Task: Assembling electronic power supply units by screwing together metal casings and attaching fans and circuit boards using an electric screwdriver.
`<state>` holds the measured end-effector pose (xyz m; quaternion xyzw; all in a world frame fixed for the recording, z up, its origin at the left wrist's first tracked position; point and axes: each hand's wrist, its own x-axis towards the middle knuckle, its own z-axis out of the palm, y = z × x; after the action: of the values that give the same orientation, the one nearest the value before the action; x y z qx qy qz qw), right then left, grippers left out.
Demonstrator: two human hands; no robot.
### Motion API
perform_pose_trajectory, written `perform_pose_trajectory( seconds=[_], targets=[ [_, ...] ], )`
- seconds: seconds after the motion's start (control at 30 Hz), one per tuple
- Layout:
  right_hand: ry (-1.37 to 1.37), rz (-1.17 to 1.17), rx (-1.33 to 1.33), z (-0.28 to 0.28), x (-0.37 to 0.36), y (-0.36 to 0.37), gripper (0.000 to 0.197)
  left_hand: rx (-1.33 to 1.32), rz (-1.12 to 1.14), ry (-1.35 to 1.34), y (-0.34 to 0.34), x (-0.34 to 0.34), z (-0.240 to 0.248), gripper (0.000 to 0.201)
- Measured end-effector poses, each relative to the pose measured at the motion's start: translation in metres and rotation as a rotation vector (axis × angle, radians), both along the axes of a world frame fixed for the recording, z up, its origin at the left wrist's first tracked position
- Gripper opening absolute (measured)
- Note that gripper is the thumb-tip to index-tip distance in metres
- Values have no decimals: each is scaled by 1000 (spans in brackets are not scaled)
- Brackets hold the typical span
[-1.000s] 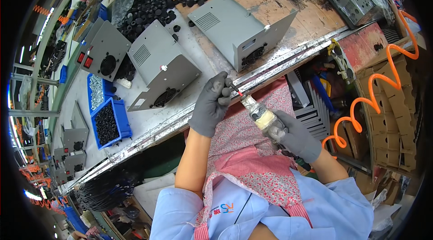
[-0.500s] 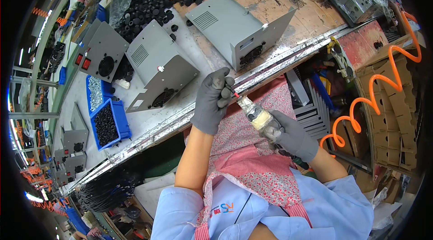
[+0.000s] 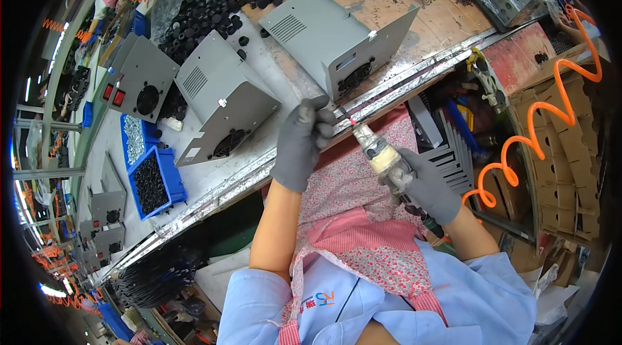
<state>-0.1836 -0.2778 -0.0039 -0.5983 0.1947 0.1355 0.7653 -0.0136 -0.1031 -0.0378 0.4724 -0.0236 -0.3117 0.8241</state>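
Note:
In my right hand (image 3: 429, 188) is an air screwdriver (image 3: 385, 158), its body wrapped in worn pale tape, with my fingers closed round it. The bit points up and left, toward the bench edge. Just left of the bit, my left hand (image 3: 298, 145) is closed with curled fingers; whatever may lie between them is too small or hidden. Both hands wear grey gloves. Beyond them on the bench stands a grey metal housing (image 3: 310, 29) with a vent grille and a black fan opening. A second grey housing (image 3: 223, 79) is left of it.
A third grey housing (image 3: 144, 63) with red switches stands further left. Near the bench's front are a blue bin of black screws (image 3: 173, 184) and a blue bin of silver screws (image 3: 133, 134). Black knob-like parts (image 3: 201, 24) lie behind. An orange coiled hose (image 3: 508, 157) hangs at right.
The screwdriver's bit has moved up and right, away from my left fingers, which it was close against before. The view has shifted slightly.

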Motion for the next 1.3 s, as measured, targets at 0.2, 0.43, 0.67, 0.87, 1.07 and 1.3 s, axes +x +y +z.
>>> perform_pose_trajectory(
  seconds=[0.2,0.43,0.67,0.87,1.07,1.3],
  targets=[
    [-33,-46,-132,-18,5,-6,42,375,-9,-135,-16,19,24,34],
    [47,-25,-101,-14,16,-5,40,625,-206,-215,-28,27,34,40],
    [51,-60,-24,-6,19,0,36,660,-220,-274,-29,26,37,36],
    [35,-18,-51,-12,21,-3,37,500,-261,-201,-19,32,25,41],
    [24,-13,-103,-18,8,-7,41,-158,-113,191,3,33,10,42],
    [39,0,-92,-4,2,3,46,-231,-55,377,16,24,4,38]
  ],
)
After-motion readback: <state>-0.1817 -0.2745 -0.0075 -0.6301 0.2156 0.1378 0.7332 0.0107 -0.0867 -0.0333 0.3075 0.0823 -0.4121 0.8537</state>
